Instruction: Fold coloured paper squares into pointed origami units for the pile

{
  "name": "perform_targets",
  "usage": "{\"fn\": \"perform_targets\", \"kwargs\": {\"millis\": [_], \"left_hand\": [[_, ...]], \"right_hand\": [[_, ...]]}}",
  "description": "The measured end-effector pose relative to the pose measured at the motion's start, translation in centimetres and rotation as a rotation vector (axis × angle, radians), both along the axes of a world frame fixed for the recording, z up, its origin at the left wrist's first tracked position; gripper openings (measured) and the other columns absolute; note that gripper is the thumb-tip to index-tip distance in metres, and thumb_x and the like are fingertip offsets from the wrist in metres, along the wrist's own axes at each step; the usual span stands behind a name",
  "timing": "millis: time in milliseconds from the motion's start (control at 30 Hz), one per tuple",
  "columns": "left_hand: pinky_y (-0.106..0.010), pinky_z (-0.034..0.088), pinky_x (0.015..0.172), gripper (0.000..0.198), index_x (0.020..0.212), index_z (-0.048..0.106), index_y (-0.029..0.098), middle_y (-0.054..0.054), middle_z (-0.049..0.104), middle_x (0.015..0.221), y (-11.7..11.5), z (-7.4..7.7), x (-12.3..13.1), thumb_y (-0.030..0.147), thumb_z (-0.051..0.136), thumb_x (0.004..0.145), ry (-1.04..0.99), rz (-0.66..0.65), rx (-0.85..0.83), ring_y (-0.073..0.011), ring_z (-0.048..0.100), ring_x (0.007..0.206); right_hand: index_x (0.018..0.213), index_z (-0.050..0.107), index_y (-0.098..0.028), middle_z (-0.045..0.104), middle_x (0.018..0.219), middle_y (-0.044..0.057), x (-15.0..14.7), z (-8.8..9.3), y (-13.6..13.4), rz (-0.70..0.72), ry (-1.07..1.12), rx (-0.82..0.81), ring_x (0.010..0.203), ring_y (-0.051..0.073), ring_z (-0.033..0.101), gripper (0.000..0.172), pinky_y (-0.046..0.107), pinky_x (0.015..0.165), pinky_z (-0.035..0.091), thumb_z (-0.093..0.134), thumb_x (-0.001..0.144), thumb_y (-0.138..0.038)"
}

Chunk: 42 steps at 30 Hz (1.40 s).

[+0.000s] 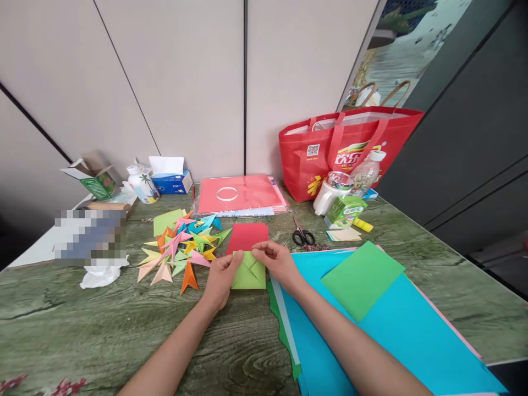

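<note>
Between my hands is a small lime-green square of folded paper (249, 279) with crossing creases and flaps. My left hand (223, 278) pinches its upper left edge between thumb and fingers. At the upper right corner, my right hand (280, 265) grips it the same way, fingers curled. Just behind it lie red paper squares (247, 235), partly covered by my fingers. To the left is a heap of folded paper darts (181, 242) in several colours, with an orange one (190, 279) nearest my left hand.
Large blue sheets (330, 335) lie under my right forearm, topped by a green square (363, 279). Black-handled scissors (303, 236) rest behind them. Farther back are a packet of red paper (241, 195), a red bag (350, 143), a white mug (328, 197) and a tissue box (171, 181).
</note>
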<state>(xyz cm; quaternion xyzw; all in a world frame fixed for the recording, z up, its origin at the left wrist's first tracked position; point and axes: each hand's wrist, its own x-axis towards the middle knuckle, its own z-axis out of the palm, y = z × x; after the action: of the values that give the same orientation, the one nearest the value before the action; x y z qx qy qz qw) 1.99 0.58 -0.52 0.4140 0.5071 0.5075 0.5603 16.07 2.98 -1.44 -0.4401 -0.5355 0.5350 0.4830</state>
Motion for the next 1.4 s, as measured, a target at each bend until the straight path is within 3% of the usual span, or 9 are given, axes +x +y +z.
{"fn": "perform_targets", "kwargs": {"millis": [133, 567, 1100, 1400], "left_hand": [[-0.020, 0.028, 0.040, 0.040, 0.049, 0.055, 0.013, 0.004, 0.044, 0.044, -0.1, -0.2, 0.0, 0.051, 0.062, 0.060, 0.068, -0.039, 0.018, -0.0071, 0.036, 0.041], [-0.021, 0.019, 0.041, 0.045, 0.043, 0.040, 0.016, 0.004, 0.027, 0.046, -0.1, 0.0, -0.1, 0.051, 0.053, 0.068, 0.372, -0.103, 0.149, -0.0081, 0.024, 0.046], [-0.021, 0.023, 0.038, 0.042, 0.045, 0.047, 0.017, 0.004, 0.038, 0.042, 0.2, -0.6, -0.5, 0.053, 0.057, 0.064, 0.232, -0.024, 0.075, -0.0080, 0.032, 0.040], [-0.021, 0.027, 0.039, 0.039, 0.051, 0.052, 0.017, 0.003, 0.045, 0.044, 0.2, -0.2, -0.6, 0.053, 0.055, 0.066, 0.167, 0.061, 0.085, -0.0101, 0.038, 0.042]], "right_hand": [[0.066, 0.058, -0.015, 0.056, 0.059, -0.001, 0.2, 0.0, 0.1, 0.043, -0.027, 0.003, 0.054, 0.010, 0.048, 0.026, 0.022, 0.051, 0.038, 0.061, 0.066, -0.041], [0.063, 0.060, -0.015, 0.060, 0.062, 0.000, 0.3, 0.4, 0.0, 0.124, -0.245, 0.176, 0.059, 0.012, 0.052, 0.012, 0.023, 0.056, 0.040, 0.055, 0.068, -0.024], [0.060, 0.060, -0.015, 0.054, 0.052, -0.002, 1.4, 0.2, 0.9, 0.099, -0.215, 0.035, 0.048, 0.009, 0.047, 0.012, 0.020, 0.046, 0.040, 0.054, 0.066, -0.023], [0.069, 0.060, -0.016, 0.058, 0.060, -0.001, 1.1, 1.1, 0.5, 0.137, -0.030, -0.066, 0.051, 0.010, 0.051, 0.022, 0.021, 0.048, 0.043, 0.061, 0.064, -0.038]]}}
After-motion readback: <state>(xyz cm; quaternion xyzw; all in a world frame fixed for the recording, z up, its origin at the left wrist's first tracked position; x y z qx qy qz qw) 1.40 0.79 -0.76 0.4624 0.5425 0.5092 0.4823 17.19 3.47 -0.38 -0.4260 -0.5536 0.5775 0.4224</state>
